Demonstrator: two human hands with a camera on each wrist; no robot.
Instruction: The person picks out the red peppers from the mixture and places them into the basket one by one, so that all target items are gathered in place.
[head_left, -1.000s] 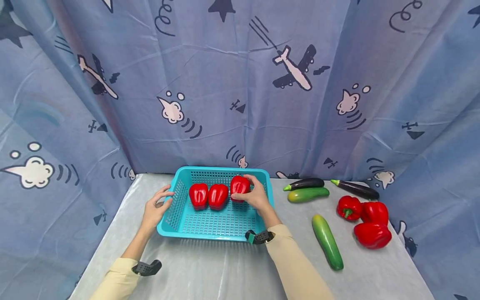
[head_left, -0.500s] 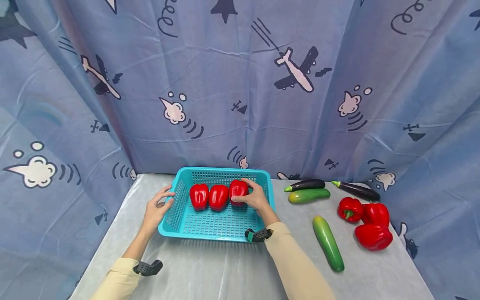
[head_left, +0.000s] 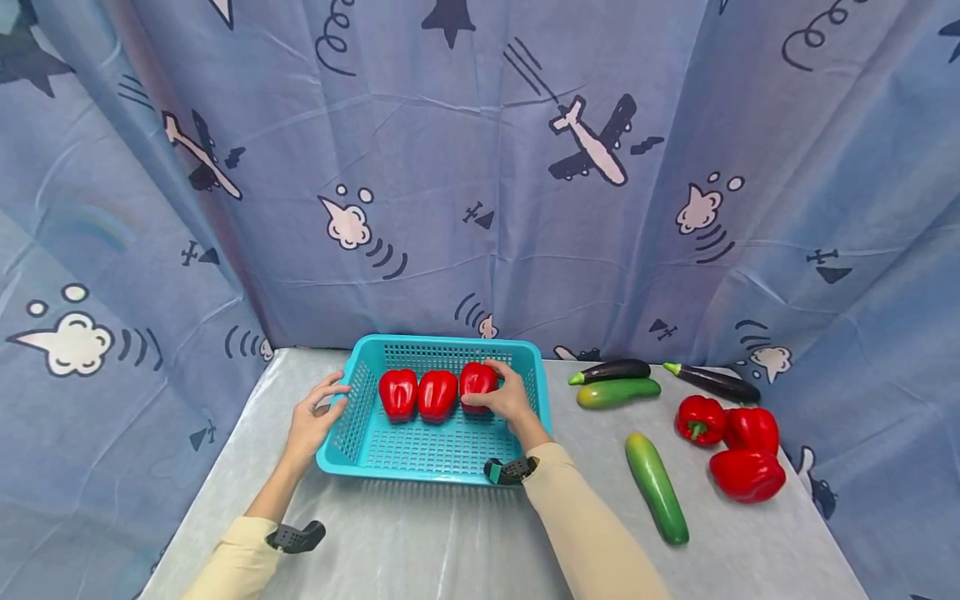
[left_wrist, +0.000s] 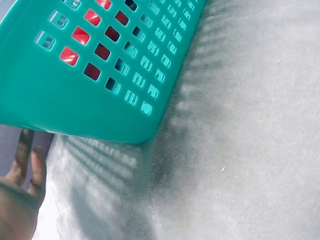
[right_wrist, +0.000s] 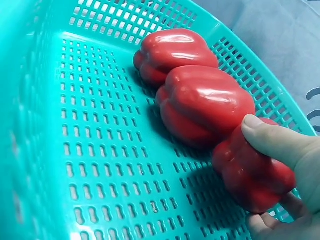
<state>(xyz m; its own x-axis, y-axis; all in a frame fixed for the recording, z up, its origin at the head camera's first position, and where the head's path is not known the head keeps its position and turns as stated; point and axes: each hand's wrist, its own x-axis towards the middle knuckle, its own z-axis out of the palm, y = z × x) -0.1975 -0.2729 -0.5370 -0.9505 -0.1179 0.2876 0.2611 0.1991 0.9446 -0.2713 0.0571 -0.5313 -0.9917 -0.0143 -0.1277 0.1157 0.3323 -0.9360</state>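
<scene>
My right hand point(head_left: 510, 397) grips a red bell pepper point(head_left: 477, 385) inside the turquoise basket point(head_left: 431, 477). In the right wrist view the thumb lies over the held pepper point(right_wrist: 254, 172), with fingers curled under its far side. Beside it, a middle pepper point(head_left: 437, 395) and a left pepper point(head_left: 397, 394) lie in a row on the basket's floor. My left hand point(head_left: 311, 421) is at the basket's left edge, fingertips touching the rim and nothing in the palm. The left wrist view shows its fairly straight fingers point(left_wrist: 22, 157) at the rim.
Right of the basket lie an eggplant point(head_left: 615, 371), a cucumber point(head_left: 618, 392), another eggplant point(head_left: 714, 382) and a longer cucumber point(head_left: 657, 490). Three red peppers point(head_left: 747, 475) cluster near the table's right edge. A blue printed curtain point(head_left: 420, 208) hangs behind the table.
The right hand has lowered the gripped pepper slightly toward the near side, in line with the two others. The left hand stays at the rim.
</scene>
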